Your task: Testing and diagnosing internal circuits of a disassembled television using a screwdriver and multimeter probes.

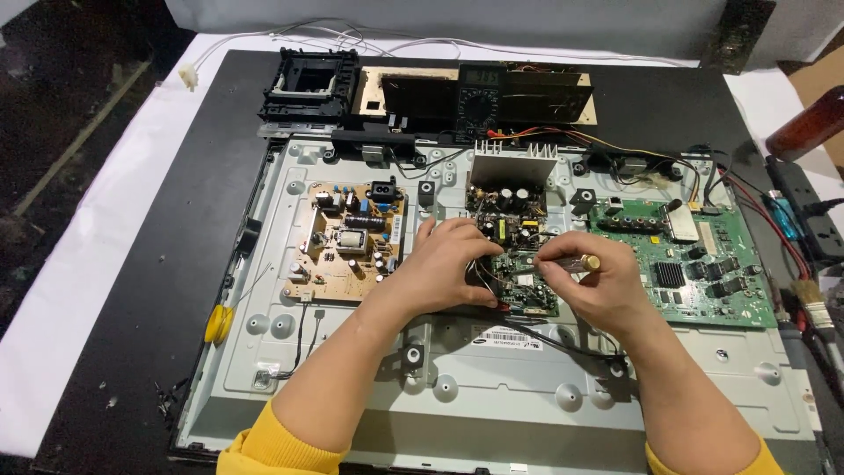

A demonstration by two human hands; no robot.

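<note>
Both hands were parked on the small circuit board (519,268) in the middle of the opened flat-panel chassis (492,387). The left hand (448,264) lay flat-ish on the board's left edge, fingers curled down onto it, not gripping anything I could make out. The right hand (593,281) had its fingers pinched together around a slim tool with a brass-coloured end (582,261), held roughly level over the board's right side. The two hands sat close together, nearly touching above the board.

Just beyond the board, on the far side, stood a ribbed silver heat sink (512,163) with a few dark capacitors in front of it. To the left sat a tan power board (347,251), and to the right a bigger green main board (694,264) with a metal shield can on it. Red and black wires (756,220) ran along the right edge toward a power strip (804,207), with a small brush (813,303) lying near it.

Further back, a black multimeter (479,97) rested against a wood-backed panel, next to a black plastic frame (308,84). A yellow round thing (218,324) sat at the chassis's left edge. Yellow sleeves (264,444) showed at the near edge.
</note>
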